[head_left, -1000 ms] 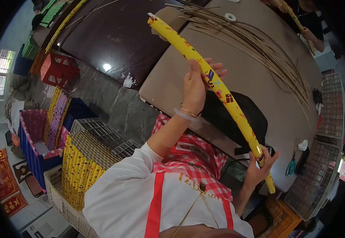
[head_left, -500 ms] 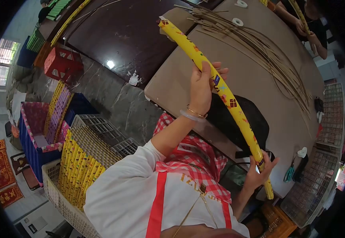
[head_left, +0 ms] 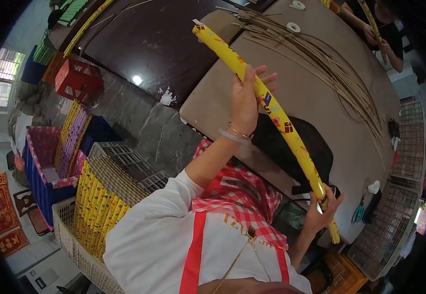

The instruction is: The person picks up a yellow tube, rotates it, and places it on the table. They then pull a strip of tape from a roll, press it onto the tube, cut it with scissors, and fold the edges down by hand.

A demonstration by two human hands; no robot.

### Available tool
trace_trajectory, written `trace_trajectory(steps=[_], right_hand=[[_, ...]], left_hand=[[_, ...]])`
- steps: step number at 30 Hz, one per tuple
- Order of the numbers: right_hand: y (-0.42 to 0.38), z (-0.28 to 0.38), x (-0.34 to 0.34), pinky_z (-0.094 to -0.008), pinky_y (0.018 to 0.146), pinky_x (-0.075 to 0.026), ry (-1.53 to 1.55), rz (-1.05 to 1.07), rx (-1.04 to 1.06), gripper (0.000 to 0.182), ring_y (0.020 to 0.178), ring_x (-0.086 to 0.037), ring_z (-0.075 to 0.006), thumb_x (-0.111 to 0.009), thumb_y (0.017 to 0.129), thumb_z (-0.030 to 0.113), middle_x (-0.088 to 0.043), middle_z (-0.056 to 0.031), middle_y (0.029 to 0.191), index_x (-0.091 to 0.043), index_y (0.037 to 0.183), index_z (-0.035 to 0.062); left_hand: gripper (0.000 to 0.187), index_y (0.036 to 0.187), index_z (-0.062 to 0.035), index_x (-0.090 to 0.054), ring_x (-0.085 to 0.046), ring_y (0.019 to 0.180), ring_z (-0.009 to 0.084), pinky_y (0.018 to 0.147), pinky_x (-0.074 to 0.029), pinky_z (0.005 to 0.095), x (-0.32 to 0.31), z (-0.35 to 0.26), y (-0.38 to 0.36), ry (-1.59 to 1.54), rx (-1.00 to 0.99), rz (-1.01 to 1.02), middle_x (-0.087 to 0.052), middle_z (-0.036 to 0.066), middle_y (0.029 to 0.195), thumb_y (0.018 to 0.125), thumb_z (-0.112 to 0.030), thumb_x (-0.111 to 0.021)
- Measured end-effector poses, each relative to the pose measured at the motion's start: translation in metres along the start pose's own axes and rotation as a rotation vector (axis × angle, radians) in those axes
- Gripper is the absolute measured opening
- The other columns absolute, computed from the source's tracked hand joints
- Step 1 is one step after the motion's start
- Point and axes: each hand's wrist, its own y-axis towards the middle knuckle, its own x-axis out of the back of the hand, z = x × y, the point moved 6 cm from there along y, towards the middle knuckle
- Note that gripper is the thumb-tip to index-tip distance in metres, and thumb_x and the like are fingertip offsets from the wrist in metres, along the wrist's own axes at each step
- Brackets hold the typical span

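A long, slightly curved yellow tube (head_left: 296, 142) with a printed pattern slants from the upper middle of the view down to the lower right. My left hand (head_left: 246, 98) holds its upper part between thumb and palm, with the other fingers stretched out past its far side. Lower down, my right hand (head_left: 317, 211) is closed around the tube near its bottom end. A small pale tab sticks out at the tube's top end. Beneath the tube, a black flat piece (head_left: 281, 147) lies on the brown table (head_left: 208, 103).
Long thin brown strips (head_left: 320, 63) and white rolls (head_left: 294, 27) lie across the table. Scissors (head_left: 358, 213) rest at its right edge. Several yellow tubes (head_left: 98, 210) fill a crate at left, near a red stool (head_left: 78, 78). Another person's hands (head_left: 377, 41) hold a yellow tube.
My left hand has slid a little up the tube, and its fingers have straightened. The tube's upper end has shifted slightly left. My right hand has stayed almost in place.
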Motion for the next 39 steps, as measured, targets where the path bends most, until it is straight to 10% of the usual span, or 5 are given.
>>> trace_trajectory(steps=[10, 14, 22, 39], right_hand=[[-0.011, -0.015, 0.003, -0.0353, 0.084, -0.040, 0.055, -0.011, -0.088, 0.086, 0.089, -0.056, -0.0222, -0.065, 0.068, -0.007, -0.058, -0.0109, 0.100, -0.016, 0.137, 0.0097], [-0.008, -0.007, 0.000, -0.0340, 0.083, -0.040, 0.059, 0.019, -0.061, 0.091, 0.088, -0.055, -0.0220, -0.065, 0.068, -0.008, -0.058, -0.0118, 0.100, -0.011, 0.139, 0.0119], [0.000, 0.004, 0.001, -0.0444, 0.096, -0.029, -0.133, 0.026, -0.023, 0.035, 0.091, -0.057, -0.0241, -0.067, 0.070, 0.004, -0.060, -0.0044, 0.101, -0.052, 0.102, 0.0083], [-0.007, -0.014, 0.009, -0.0423, 0.099, -0.025, 0.055, -0.039, -0.027, 0.044, 0.092, -0.057, -0.0220, -0.065, 0.071, -0.001, -0.060, -0.0076, 0.101, -0.048, 0.111, 0.0049]], left_hand=[[0.066, 0.117, -0.0019, -0.038, -0.058, 0.092, 0.0294, 0.084, -0.044, 0.0416, 0.002, 0.002, -0.009, 0.023, 0.075, 0.187, -0.053, 0.019, 0.108, 0.089, -0.055, -0.010], [0.061, 0.117, -0.0032, -0.036, -0.058, 0.091, 0.0285, 0.081, -0.046, 0.0399, 0.001, -0.005, -0.007, -0.045, 0.045, 0.105, -0.054, 0.018, 0.103, 0.089, -0.054, -0.018], [0.044, 0.108, -0.0024, -0.036, -0.061, 0.077, 0.0252, 0.067, -0.052, 0.0357, 0.021, -0.008, -0.002, 0.039, -0.075, -0.035, -0.055, 0.011, 0.087, 0.092, -0.043, -0.031], [0.072, 0.113, 0.0001, -0.036, -0.060, 0.082, 0.0306, 0.074, -0.050, 0.0376, 0.031, -0.017, 0.014, -0.016, 0.030, 0.063, -0.057, 0.018, 0.095, 0.084, -0.062, -0.017]])
